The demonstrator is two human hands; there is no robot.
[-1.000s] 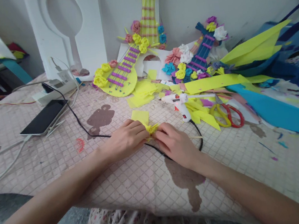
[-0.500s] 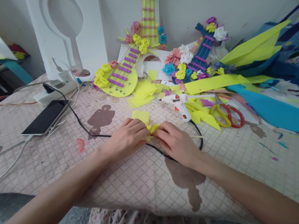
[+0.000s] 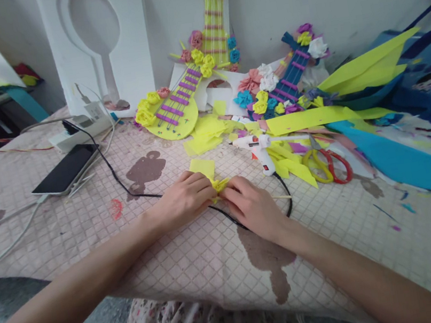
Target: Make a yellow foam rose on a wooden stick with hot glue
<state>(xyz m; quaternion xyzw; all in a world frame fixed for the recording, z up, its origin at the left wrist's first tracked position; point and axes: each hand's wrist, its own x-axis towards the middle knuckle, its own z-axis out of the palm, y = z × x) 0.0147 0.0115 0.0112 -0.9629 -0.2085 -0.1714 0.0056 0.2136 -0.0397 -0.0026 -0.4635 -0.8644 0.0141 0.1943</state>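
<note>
Near the middle of the table, a small crumpled piece of yellow paper (image 3: pixel 219 184) is pinched between both hands. My left hand (image 3: pixel 188 197) grips its left side, fingers curled together. From the right, my right hand (image 3: pixel 252 202) closes on the other side, and a thin pale stick (image 3: pixel 281 197) sticks out beyond it. A flat yellow square (image 3: pixel 202 168) lies just behind my fingers. The black cord (image 3: pixel 226 215) passes beneath both hands. My fingertips and part of the yellow paper are hidden.
Behind my right hand lie a white glue gun (image 3: pixel 260 149), scissors (image 3: pixel 335 166) and yellow scraps (image 3: pixel 207 133). Paper guitars with flowers (image 3: pixel 175 111) stand at the back. A phone (image 3: pixel 65 170) and a power strip (image 3: pixel 82 134) are left; blue paper (image 3: pixel 409 159) lies right.
Both hands stay almost in place on the yellow paper, with only slight finger movement. The thin stick by my right hand has shifted slightly.
</note>
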